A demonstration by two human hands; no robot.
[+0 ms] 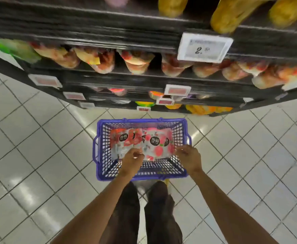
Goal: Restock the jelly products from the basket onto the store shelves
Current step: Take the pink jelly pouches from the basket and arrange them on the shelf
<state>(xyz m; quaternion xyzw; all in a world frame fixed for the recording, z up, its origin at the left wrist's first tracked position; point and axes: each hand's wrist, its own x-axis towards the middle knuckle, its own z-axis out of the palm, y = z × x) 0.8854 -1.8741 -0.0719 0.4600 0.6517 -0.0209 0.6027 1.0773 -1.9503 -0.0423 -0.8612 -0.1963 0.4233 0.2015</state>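
Note:
A blue plastic basket point(101, 155) stands on the floor in front of the shelves. Inside it lie jelly pouches: a pink-and-white one point(157, 143) and a red one point(124, 140) to its left. My left hand point(132, 160) pinches the lower left edge of the pink pouch. My right hand point(188, 155) touches that pouch's right edge, fingers curled on it. Both arms reach down into the basket. The dark store shelves point(109, 77) rise just beyond it, with rows of reddish jelly packs point(137, 62).
White tiled floor point(38, 155) surrounds the basket. Price tags point(204, 47) hang on the shelf fronts. Yellow packs point(232, 13) fill the top shelf, orange and yellow ones point(207, 109) the lowest. My legs point(144, 208) stand right behind the basket.

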